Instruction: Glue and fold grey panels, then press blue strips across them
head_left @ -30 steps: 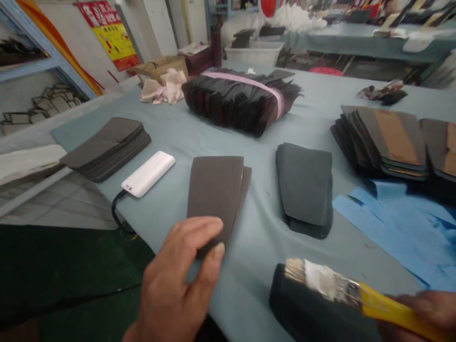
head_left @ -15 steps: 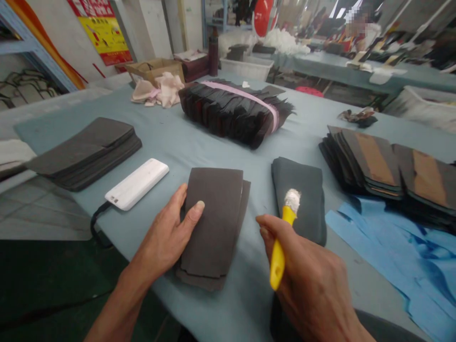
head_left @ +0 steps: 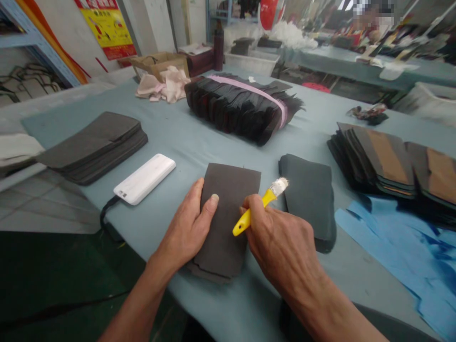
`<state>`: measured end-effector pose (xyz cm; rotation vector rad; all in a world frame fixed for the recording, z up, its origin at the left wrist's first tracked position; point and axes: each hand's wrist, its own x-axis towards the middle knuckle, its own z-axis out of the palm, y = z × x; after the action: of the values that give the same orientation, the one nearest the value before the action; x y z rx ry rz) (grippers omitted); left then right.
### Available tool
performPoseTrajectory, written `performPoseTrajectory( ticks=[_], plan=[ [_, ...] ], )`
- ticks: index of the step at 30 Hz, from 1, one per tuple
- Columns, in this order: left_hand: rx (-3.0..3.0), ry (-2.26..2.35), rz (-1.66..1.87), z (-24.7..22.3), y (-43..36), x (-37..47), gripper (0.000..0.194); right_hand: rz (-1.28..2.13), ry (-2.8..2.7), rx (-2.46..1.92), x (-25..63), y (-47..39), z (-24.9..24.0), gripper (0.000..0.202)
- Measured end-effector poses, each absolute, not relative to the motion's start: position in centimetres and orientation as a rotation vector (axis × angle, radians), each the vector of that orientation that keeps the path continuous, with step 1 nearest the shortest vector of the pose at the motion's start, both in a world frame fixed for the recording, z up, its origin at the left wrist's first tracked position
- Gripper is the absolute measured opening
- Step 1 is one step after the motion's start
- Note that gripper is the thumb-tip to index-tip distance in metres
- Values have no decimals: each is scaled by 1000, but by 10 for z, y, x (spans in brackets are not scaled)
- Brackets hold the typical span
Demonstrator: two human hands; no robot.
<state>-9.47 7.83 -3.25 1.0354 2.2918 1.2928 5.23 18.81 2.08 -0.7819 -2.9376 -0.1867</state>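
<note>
My left hand grips the left edge of a small stack of dark grey-brown rectangular sheets, thumb on top and fingers at the side. A paintbrush with a yellow handle is held in my right hand, over the right edge of the stack. Its white-coated bristles point up and to the right. The right fingertips are by the stack's edge; whether they touch it I cannot tell. Right of them lies a pile of dark green-grey pieces.
A white power bank with a black cable lies on the left, near another dark stack. Behind is a black bundle tied with a pink band. Brown-patched stacks and blue sheet scraps lie on the right. A person works in the background.
My right hand has moved left to the stack's edge, and the paintbrush has tipped over to the right. My left hand keeps its hold on the sheets. The whole view has shifted slightly.
</note>
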Motion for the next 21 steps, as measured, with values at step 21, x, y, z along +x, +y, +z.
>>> performPoseTrajectory(
  ticks=[21],
  plan=[
    [886,2108,1641,-40,86,-91,67,-189,-3160,-936,50,169,33,13]
  ],
)
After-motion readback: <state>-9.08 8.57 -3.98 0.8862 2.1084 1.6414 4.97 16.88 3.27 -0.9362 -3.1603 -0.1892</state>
